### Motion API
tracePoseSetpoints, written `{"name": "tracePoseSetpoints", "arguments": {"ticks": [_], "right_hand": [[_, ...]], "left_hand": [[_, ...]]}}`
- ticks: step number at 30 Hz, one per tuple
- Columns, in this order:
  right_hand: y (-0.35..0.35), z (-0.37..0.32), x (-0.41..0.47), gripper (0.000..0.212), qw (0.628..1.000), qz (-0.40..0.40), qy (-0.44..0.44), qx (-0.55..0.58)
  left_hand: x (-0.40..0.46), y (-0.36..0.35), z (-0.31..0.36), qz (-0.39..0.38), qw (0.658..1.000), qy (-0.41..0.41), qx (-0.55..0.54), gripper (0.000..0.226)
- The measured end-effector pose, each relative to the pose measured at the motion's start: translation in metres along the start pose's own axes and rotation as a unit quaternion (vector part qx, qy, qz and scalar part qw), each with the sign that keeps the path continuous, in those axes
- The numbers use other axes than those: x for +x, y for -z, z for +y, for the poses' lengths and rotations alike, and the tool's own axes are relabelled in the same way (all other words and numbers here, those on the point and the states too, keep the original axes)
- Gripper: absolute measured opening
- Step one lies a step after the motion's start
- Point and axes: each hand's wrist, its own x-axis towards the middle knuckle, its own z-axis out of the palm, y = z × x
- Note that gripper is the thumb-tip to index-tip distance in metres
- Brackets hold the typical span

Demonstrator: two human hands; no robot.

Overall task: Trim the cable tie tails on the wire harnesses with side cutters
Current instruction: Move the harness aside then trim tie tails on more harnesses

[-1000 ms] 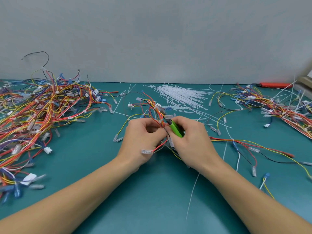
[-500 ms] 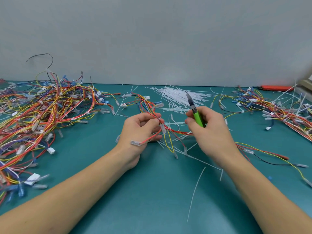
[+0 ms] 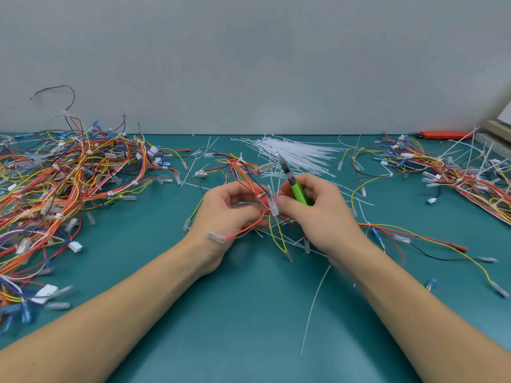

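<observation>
The left hand [image 3: 232,214] holds a wire harness [image 3: 249,178] above the tabletop [image 3: 249,313], its fingers [image 3: 249,189] curled around the red, yellow and black wires. A white cable tie [image 3: 262,195] sits on the bundle just beyond the left fingertips. 1 red lead hangs below the left palm and ends in a clear terminal sleeve [image 3: 216,237] at the wrist.

The right hand [image 3: 318,214] grips the side cutters [image 3: 293,181] by the green handles, fingers wrapped closed around them. The dark metal tip points up and away, clear of the harness. The right thumb presses against a clear terminal sleeve [image 3: 273,207] between the 2 hands, touching the left fingertips' side of the bundle.

Beyond the right fingers lies a loose pile of white cable ties [image 3: 298,153]. To the left of the left hand lies a large heap of harnesses [image 3: 63,189]; another heap [image 3: 456,172] lies right of the right hand. 1 loose tie tail [image 3: 315,308] lies on the tabletop beside the right forearm.
</observation>
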Motion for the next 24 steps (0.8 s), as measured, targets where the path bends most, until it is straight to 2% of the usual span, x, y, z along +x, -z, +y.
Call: {"name": "tracePoseSetpoints", "arguments": {"ticks": [6, 11, 14, 18, 20, 24], "right_hand": [[-0.001, -0.002, 0.001, 0.022, 0.997, 0.038, -0.008, 0.068], [-0.002, -0.006, 0.0, 0.028, 0.987, 0.057, -0.029, 0.147], [-0.003, -0.01, -0.001, 0.023, 0.986, 0.06, -0.033, 0.153], [-0.007, -0.014, -0.003, 0.016, 0.984, 0.06, -0.037, 0.163], [-0.008, -0.015, -0.005, 0.013, 0.983, 0.054, -0.039, 0.171], [-0.008, -0.017, -0.009, 0.011, 0.982, 0.048, -0.042, 0.178]], "left_hand": [[0.0, 0.002, 0.0, -0.033, 0.999, 0.004, 0.018, 0.042], [-0.002, -0.003, 0.001, -0.059, 0.997, 0.01, 0.04, 0.029], [-0.003, -0.003, 0.004, -0.06, 0.997, 0.009, 0.04, 0.023], [-0.008, -0.008, 0.002, -0.046, 0.995, -0.018, 0.083, 0.03], [-0.012, -0.01, 0.0, -0.033, 0.996, -0.033, 0.071, 0.032], [-0.014, -0.013, -0.002, 0.025, 0.997, -0.055, 0.049, 0.022]]}}
